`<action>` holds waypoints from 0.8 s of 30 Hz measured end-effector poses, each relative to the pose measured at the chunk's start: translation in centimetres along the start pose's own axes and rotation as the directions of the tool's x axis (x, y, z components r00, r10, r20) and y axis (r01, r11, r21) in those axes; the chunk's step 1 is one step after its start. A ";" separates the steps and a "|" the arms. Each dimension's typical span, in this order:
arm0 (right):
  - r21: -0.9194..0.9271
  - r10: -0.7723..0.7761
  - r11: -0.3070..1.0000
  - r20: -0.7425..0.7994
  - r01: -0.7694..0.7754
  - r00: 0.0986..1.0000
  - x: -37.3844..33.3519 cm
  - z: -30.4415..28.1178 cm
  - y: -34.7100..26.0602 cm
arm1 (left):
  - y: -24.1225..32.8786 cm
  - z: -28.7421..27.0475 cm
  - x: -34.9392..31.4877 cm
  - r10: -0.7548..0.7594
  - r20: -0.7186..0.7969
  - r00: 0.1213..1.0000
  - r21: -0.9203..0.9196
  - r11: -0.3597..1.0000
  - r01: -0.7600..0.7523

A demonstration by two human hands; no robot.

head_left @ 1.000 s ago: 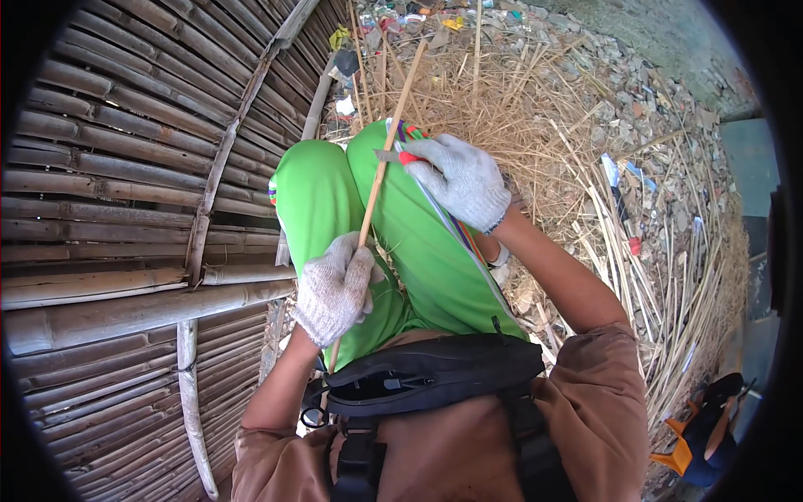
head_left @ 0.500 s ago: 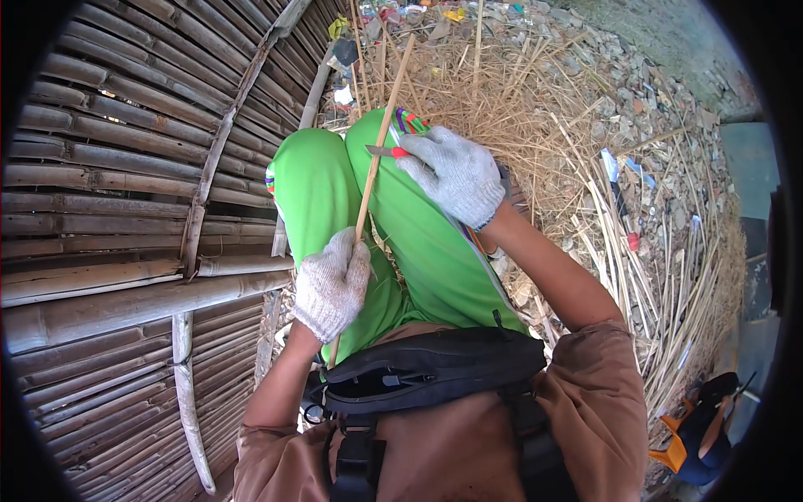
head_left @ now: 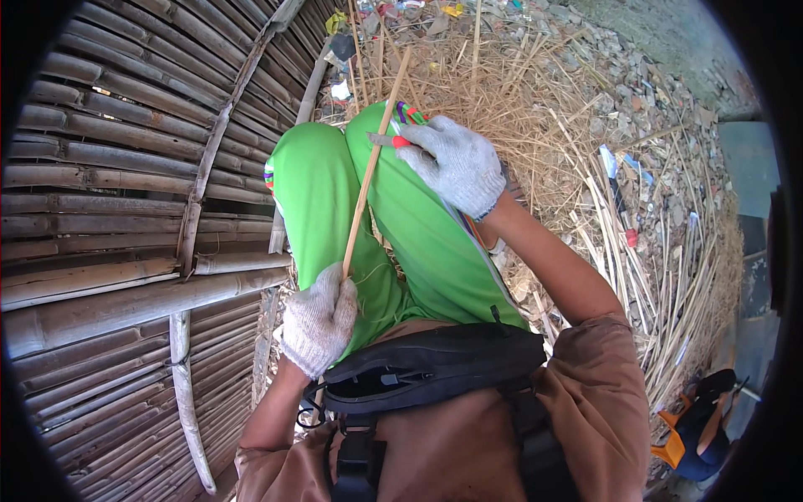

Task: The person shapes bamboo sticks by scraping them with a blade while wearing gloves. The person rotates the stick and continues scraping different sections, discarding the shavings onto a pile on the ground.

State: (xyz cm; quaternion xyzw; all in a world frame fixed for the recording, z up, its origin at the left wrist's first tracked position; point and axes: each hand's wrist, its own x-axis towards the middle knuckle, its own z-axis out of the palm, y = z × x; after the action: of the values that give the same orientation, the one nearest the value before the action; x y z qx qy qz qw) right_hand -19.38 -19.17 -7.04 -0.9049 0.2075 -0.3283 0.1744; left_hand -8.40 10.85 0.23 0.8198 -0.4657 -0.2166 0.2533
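Thin stick [head_left: 366, 197] was held slantwise over the green trousers [head_left: 314, 188], its lower part gripped in the gloved L hand [head_left: 319, 325]. Red-handled knife [head_left: 396, 140] was clasped in the gloved R hand [head_left: 460, 166] nr the trousers' R knee, blade set across stick. Straw [head_left: 489, 96] was strewn beyond the trousers; black bag [head_left: 443, 360] was worn at their near end.

A slatted bamboo wall [head_left: 117, 159] fills the left side, light showing through a few thin gaps. Stony ground [head_left: 629, 88] lies far and right, strewn with straw-like litter [head_left: 510, 96], below a rough grey wall [head_left: 669, 38] at far right.
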 end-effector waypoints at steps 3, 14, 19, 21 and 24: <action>-0.017 0.007 1.000 0.029 -0.007 1.000 0.1 -0.2 0.0 | -0.6 -0.5 -1.6 0.019 0.006 1.000 0.006 1.000 -0.019; -0.035 0.048 0.998 0.027 -0.047 0.998 0.0 -0.8 -0.6 | -2.7 -2.6 -7.7 -0.002 0.025 1.000 0.056 0.998 0.001; -0.012 0.051 0.999 -0.042 -0.052 0.998 -0.2 -0.6 -0.3 | -3.9 -3.4 -9.9 0.070 0.013 0.997 0.142 0.987 -0.071; 0.000 0.053 0.999 -0.049 -0.054 0.997 -0.3 -0.8 -0.4 | -4.5 -3.7 -11.0 0.076 0.033 0.997 0.136 0.987 -0.079; -0.022 0.050 0.998 -0.027 -0.050 0.998 -0.4 -0.6 -0.3 | -4.7 -3.8 -11.5 0.060 0.000 0.998 0.149 0.987 -0.059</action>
State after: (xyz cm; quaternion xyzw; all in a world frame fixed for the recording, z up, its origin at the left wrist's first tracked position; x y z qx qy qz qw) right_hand -19.99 -18.83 -6.68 -0.8969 0.2362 -0.3332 0.1694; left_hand -8.55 23.76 1.65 0.8226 -0.5042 -0.1716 0.1989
